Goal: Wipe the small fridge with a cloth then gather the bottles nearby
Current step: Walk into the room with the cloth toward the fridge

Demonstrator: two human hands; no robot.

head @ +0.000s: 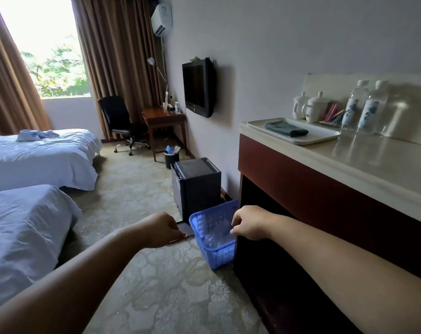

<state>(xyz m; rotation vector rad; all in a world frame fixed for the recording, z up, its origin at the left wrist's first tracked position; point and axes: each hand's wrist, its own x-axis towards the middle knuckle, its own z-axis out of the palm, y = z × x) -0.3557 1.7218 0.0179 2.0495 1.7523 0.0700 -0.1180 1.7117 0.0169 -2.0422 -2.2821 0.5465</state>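
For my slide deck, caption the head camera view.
Beside the small black fridge, the right hand grips a blue basket holding a clear bottle; the left hand hovers close.

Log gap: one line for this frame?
right hand: grips blue plastic basket rim; left hand: beside it; dark folded cloth: on white tray

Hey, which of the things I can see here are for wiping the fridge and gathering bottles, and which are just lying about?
For the job:
small black fridge
folded dark cloth
two water bottles on the counter
blue basket, clear bottle inside

Just lying about:
two lidded mugs
coloured sachets
wall TV
office chair
waste bin
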